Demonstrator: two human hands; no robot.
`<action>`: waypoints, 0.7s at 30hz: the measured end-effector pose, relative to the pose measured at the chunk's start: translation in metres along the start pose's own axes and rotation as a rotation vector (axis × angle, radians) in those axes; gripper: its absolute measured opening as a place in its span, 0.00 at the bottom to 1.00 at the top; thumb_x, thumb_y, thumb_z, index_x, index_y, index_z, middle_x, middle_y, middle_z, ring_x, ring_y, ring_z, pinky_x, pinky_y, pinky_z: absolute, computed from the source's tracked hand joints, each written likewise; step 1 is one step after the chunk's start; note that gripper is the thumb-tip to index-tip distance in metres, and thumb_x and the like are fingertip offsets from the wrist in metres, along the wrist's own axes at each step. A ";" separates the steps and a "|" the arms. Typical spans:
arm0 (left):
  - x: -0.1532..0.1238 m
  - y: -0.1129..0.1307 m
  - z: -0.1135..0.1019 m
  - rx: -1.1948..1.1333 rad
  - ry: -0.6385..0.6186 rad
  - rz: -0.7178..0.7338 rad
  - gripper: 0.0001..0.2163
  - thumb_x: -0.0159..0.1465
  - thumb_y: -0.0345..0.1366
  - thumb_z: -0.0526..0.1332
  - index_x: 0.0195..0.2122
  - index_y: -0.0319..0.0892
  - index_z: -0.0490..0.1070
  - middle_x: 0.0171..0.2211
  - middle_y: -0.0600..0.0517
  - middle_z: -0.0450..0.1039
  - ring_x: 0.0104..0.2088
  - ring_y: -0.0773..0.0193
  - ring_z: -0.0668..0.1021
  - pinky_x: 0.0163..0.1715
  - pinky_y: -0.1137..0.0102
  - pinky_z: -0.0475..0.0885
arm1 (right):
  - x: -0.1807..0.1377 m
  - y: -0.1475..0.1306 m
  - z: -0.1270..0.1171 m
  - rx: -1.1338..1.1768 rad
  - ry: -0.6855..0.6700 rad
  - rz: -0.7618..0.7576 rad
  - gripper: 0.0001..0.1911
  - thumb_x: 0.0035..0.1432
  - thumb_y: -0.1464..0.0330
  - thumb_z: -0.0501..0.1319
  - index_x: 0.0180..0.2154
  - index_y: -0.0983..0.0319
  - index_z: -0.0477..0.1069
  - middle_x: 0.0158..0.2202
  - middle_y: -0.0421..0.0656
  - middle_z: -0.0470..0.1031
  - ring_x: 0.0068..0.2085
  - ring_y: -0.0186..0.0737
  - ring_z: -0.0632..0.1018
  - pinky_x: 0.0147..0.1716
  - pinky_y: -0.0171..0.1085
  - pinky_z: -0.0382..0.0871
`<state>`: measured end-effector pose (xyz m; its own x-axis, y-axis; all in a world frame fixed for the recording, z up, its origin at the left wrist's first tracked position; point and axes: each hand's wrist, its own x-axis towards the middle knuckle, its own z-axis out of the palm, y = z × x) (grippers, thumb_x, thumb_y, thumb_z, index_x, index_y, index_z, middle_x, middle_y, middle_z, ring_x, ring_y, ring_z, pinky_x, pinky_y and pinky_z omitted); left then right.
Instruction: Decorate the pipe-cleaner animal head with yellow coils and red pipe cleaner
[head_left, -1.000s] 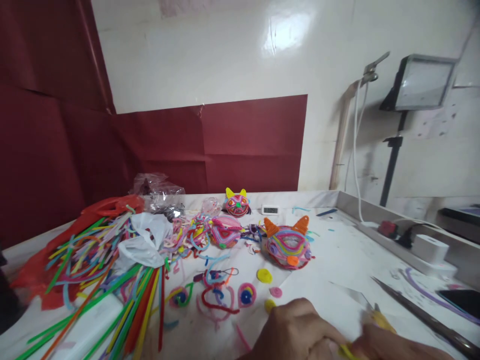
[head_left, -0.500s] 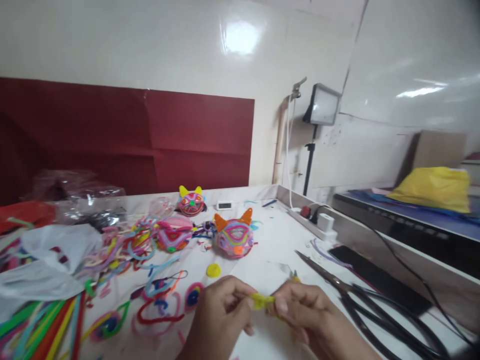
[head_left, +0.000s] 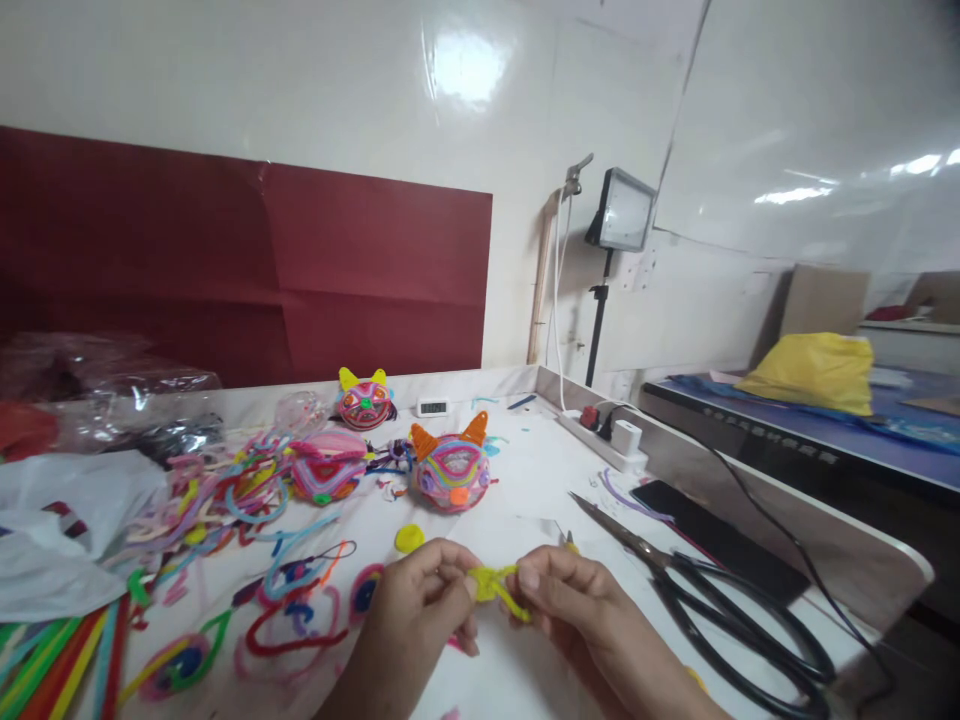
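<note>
A yellow pipe cleaner (head_left: 491,584) is stretched between my hands low in the middle of the view. One end is coiled into a small flat piece, pinched by the closed fingers of my left hand (head_left: 420,620). Its loose strand bends down toward my right hand (head_left: 574,605), whose thumb and fingers pinch it. A round yellow coil (head_left: 409,538) lies on the table just beyond my left hand. Behind it sits a colourful cat-face ball (head_left: 451,475) with orange ears. Large black-handled scissors (head_left: 660,565) lie right of my right hand.
More decorated balls, one with yellow ears (head_left: 365,402), stand behind. Tangled pipe cleaners (head_left: 247,480), straight coloured ones (head_left: 67,660) and a white plastic bag (head_left: 67,540) cover the left. A phone-like black slab (head_left: 720,540), power strip (head_left: 604,440) and cable lie along the right edge.
The view has shifted slightly to the right. The yellow pipe cleaner's strand now shows as a bend hanging below the coiled piece; both hands still pinch it.
</note>
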<state>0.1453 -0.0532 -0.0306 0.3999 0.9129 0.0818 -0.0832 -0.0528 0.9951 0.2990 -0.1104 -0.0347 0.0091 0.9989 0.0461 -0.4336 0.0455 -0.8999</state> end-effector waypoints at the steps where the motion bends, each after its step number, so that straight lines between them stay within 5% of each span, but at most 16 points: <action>1: 0.000 -0.001 0.001 0.006 -0.001 0.010 0.07 0.51 0.34 0.61 0.30 0.37 0.71 0.14 0.60 0.67 0.14 0.71 0.70 0.17 0.73 0.71 | 0.000 -0.001 -0.001 -0.022 0.006 -0.002 0.16 0.48 0.59 0.71 0.22 0.64 0.73 0.22 0.38 0.69 0.29 0.34 0.68 0.34 0.33 0.60; 12: -0.003 -0.009 0.004 0.177 -0.079 -0.011 0.07 0.53 0.38 0.62 0.24 0.39 0.69 0.13 0.59 0.64 0.14 0.71 0.67 0.12 0.78 0.65 | -0.001 0.001 -0.008 -0.146 -0.019 0.006 0.22 0.46 0.53 0.69 0.19 0.63 0.68 0.20 0.36 0.63 0.25 0.32 0.61 0.28 0.32 0.55; 16: -0.002 -0.009 0.001 0.296 0.015 0.039 0.07 0.54 0.37 0.61 0.22 0.40 0.68 0.12 0.61 0.61 0.12 0.73 0.64 0.10 0.81 0.60 | -0.009 -0.003 -0.012 -0.424 -0.063 -0.005 0.23 0.48 0.49 0.66 0.23 0.63 0.70 0.19 0.35 0.60 0.23 0.31 0.57 0.24 0.32 0.48; 21: 0.004 -0.009 -0.007 0.245 0.066 0.039 0.10 0.54 0.42 0.63 0.24 0.41 0.70 0.12 0.60 0.63 0.12 0.72 0.66 0.11 0.80 0.61 | -0.022 -0.010 -0.024 -0.687 -0.074 -0.100 0.20 0.55 0.51 0.61 0.26 0.60 0.69 0.24 0.37 0.63 0.30 0.37 0.65 0.33 0.35 0.56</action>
<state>0.1410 -0.0459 -0.0392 0.3400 0.9321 0.1251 0.1293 -0.1780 0.9755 0.3247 -0.1326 -0.0370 -0.0526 0.9873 0.1502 0.2341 0.1584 -0.9592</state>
